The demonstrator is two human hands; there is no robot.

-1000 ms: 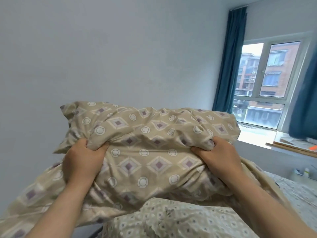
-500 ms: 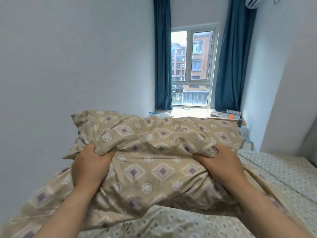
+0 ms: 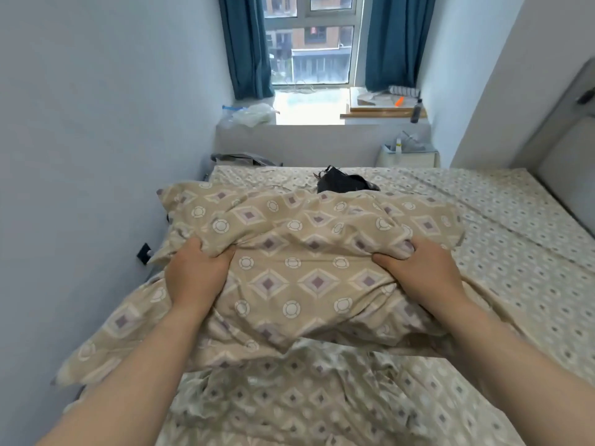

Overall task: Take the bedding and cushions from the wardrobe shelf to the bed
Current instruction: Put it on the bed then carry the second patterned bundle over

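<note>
I hold a bundled beige duvet (image 3: 306, 252) printed with purple diamonds and white rings, above the near end of the bed (image 3: 483, 226). My left hand (image 3: 196, 278) grips its left side, fingers bunched into the cloth. My right hand (image 3: 421, 272) grips its right side the same way. Loose folds of the duvet trail down to the lower left. Under it, a crumpled cloth (image 3: 306, 397) in a paler matching print lies on the bed. The bed has a pale sheet with a small dotted pattern. The wardrobe is out of view.
A dark bag (image 3: 341, 183) lies on the bed beyond the duvet. A grey headboard (image 3: 566, 149) stands at the right. The left wall runs close beside the bed. A window sill (image 3: 309, 107) with clutter and blue curtains (image 3: 248, 46) is at the far end.
My view has swung right and tilted down from the wall and window to the whole bed. The duvet, still gripped in both hands, has come lower over the bed.
</note>
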